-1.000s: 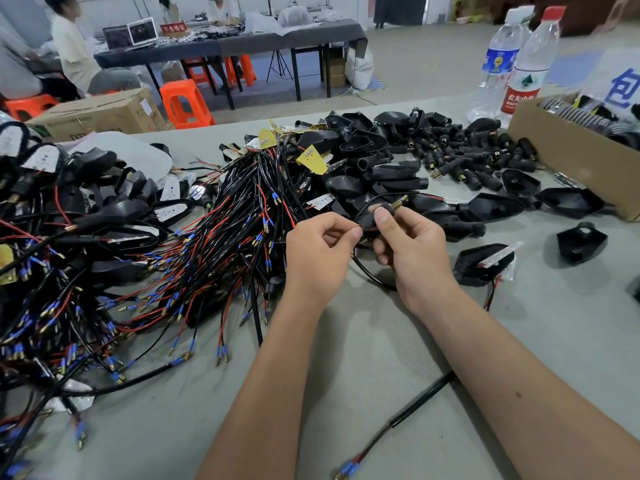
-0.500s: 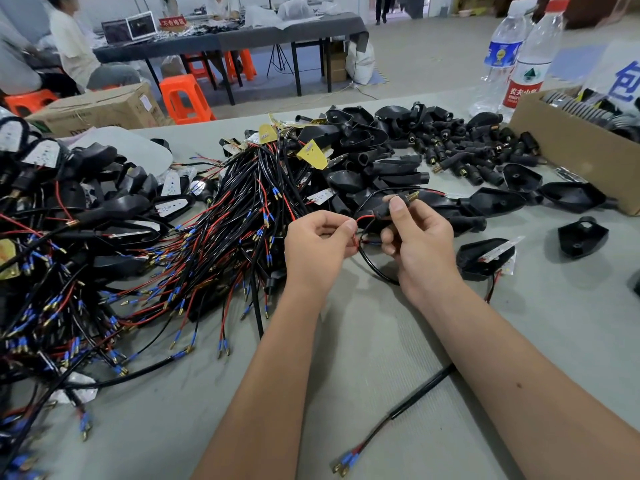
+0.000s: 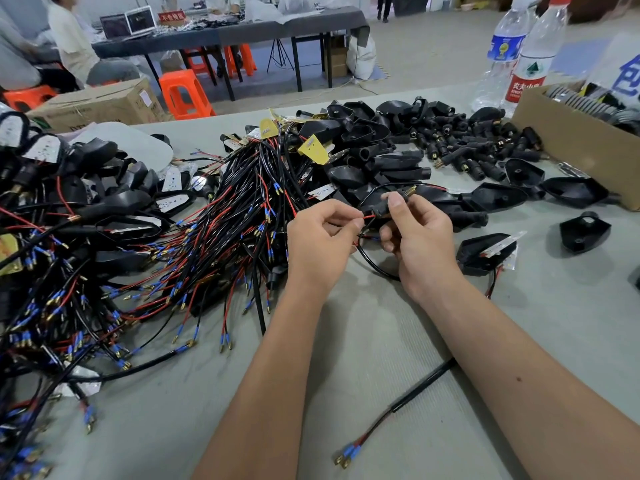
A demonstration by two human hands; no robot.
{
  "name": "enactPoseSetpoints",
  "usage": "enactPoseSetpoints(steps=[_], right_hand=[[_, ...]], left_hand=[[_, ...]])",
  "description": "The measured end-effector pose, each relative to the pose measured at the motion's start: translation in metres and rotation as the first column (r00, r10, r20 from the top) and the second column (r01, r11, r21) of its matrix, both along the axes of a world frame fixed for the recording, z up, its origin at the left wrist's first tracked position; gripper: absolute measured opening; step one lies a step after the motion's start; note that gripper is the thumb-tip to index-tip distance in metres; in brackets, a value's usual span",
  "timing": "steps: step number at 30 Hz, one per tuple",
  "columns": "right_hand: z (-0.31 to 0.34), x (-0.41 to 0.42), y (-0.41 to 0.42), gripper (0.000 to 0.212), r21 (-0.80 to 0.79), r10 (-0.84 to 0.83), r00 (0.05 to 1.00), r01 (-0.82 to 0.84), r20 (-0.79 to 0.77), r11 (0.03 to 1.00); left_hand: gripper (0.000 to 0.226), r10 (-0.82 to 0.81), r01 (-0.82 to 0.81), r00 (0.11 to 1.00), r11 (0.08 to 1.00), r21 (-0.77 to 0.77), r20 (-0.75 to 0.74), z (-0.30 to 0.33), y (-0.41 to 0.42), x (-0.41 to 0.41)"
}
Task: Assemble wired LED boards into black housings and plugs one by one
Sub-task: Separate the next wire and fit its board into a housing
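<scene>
My right hand [image 3: 419,240] pinches a small black plug [image 3: 394,202] with a brass threaded tip pointing up and right. My left hand [image 3: 320,242] pinches the red wire [image 3: 367,217] that runs out of the plug's lower end. A black cable [image 3: 374,265] loops under both hands and trails back under my right forearm to blue-sleeved terminals [image 3: 344,457]. An open black housing with an LED board [image 3: 485,252] lies just right of my right hand. Behind the hands lies a heap of empty black housings [image 3: 367,143] and plugs [image 3: 460,147].
A big tangle of wired boards [image 3: 194,244] fills the grey table's left half, with assembled units [image 3: 86,188] at far left. A cardboard box [image 3: 575,147] and two water bottles [image 3: 519,53] stand at the back right. Loose housings [image 3: 585,232] lie at right.
The plug has tilted so its brass tip shows above my right thumb. My left hand has drawn the red wire out a little to the left, opening a small gap between the hands.
</scene>
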State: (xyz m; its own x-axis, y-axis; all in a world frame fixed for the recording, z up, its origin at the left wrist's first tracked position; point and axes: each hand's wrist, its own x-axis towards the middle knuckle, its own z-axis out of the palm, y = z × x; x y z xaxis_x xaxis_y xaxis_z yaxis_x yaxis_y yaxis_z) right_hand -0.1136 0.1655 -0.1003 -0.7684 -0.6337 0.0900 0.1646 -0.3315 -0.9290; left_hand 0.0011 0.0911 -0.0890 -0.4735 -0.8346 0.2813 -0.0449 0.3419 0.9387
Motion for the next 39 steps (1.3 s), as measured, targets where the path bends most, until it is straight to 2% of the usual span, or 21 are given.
enactPoseSetpoints(steps=[7, 13, 20, 24, 30, 39], right_hand=[[0.0002, 0.0001, 0.0021, 0.016, -0.004, 0.024, 1.0, -0.024, -0.016, 1.0], [-0.0009, 0.0012, 0.0011, 0.016, -0.019, 0.013, 0.999, -0.014, -0.034, 1.0], [-0.005, 0.0, -0.0014, 0.026, 0.005, 0.075, 0.993, -0.075, -0.09, 0.997], [-0.0055, -0.0003, -0.0015, 0.021, -0.009, 0.072, 0.994, -0.073, -0.078, 0.997], [-0.0036, 0.0002, -0.0004, 0.019, -0.029, 0.024, 0.998, -0.025, -0.05, 0.999], [-0.004, 0.0001, -0.0016, 0.02, -0.028, 0.069, 0.996, -0.071, -0.052, 0.997]], left_hand=[[0.018, 0.039, -0.038, 0.999, 0.999, -0.034, 0.015, -0.0024, 0.0007, -0.0046], [0.011, -0.09, 0.095, 0.995, 0.98, 0.175, -0.035, -0.0009, -0.0023, 0.0013], [0.016, -0.017, 0.032, 0.996, 0.982, 0.185, -0.084, -0.001, 0.0021, -0.0021], [0.02, -0.009, 0.03, 0.995, 0.978, 0.204, -0.103, -0.0019, 0.0022, -0.0027], [0.008, -0.067, 0.086, 0.995, 0.947, 0.309, -0.072, -0.0009, -0.0025, 0.0037], [0.017, 0.024, -0.007, 0.998, 0.97, 0.244, -0.065, -0.0016, 0.001, -0.0005]])
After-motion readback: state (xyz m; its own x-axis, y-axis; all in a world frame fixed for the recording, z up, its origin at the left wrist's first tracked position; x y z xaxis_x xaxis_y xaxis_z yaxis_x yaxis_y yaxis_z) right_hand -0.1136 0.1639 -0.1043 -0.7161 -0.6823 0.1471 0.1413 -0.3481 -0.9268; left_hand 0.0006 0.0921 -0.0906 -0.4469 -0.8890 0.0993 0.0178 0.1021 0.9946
